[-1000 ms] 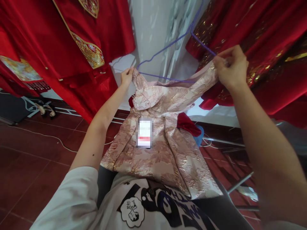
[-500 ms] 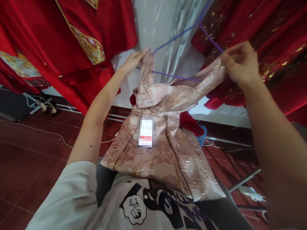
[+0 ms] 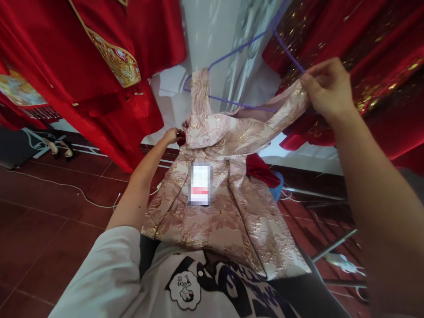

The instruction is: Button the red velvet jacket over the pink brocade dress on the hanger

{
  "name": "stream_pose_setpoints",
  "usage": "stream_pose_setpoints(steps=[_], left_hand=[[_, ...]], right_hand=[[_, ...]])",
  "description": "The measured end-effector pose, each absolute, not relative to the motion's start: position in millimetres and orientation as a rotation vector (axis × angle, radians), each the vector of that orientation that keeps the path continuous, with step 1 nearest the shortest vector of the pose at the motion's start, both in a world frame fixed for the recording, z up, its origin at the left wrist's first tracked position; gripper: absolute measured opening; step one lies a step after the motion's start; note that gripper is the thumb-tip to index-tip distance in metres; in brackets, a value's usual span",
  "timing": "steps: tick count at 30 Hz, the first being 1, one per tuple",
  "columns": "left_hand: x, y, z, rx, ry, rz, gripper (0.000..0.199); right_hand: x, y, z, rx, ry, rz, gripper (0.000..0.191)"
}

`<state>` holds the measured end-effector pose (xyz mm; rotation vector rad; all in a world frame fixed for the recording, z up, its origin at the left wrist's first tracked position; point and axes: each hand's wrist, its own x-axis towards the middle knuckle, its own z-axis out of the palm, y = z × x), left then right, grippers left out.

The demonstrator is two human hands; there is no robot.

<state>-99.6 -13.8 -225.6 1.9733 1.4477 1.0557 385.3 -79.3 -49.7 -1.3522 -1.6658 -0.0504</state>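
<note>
A pink-and-gold brocade dress (image 3: 212, 221) lies across my lap, its bodice hanging from a purple hanger (image 3: 232, 52). My right hand (image 3: 329, 90) pinches the right shoulder strap together with the hanger's right arm. The left strap (image 3: 200, 90) is looped over the hanger's other end. Beside the left of the waist, my left hand (image 3: 172, 136) is closed on a bit of dark red cloth (image 3: 181, 138); its fingertips are partly hidden. More red cloth (image 3: 261, 171) sticks out on the waist's right side. A blurred white tag (image 3: 199, 183) lies on the skirt front.
Red garments with gold embroidery (image 3: 126, 44) hang at the left, and a red sequinned gown (image 3: 380, 66) hangs at the right. A pair of shoes (image 3: 59, 148) and a white cable (image 3: 66, 185) are on the tiled floor. A metal bar (image 3: 334, 245) stands at lower right.
My left hand has left the left strap at the hanger's end and moved down to the red cloth by the waist. My right hand keeps its hold on the other strap.
</note>
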Motion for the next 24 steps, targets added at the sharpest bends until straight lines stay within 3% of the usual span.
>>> stream_pose_setpoints(steps=[4, 10, 14, 20, 24], left_hand=[[-96, -12, -211, 1.706, 1.561, 1.233, 0.021], [-90, 17, -150, 1.655, 1.51, 1.442, 0.028], [-86, 19, -114, 1.876, 1.452, 1.251, 0.021], [-86, -34, -92, 2.502, 1.662, 0.698, 0.103], [-80, -66, -98, 2.728, 1.811, 0.481, 0.125]], right_hand=[[387, -77, -48, -1.375, -1.648, -0.036, 0.015], [386, -75, -45, -1.367, -1.636, -0.008, 0.016], [386, -76, -45, -1.369, -1.639, -0.055, 0.017], [386, -76, -46, -1.34, -1.621, -0.029, 0.017], [385, -75, -48, -1.352, -1.603, -0.019, 0.014]])
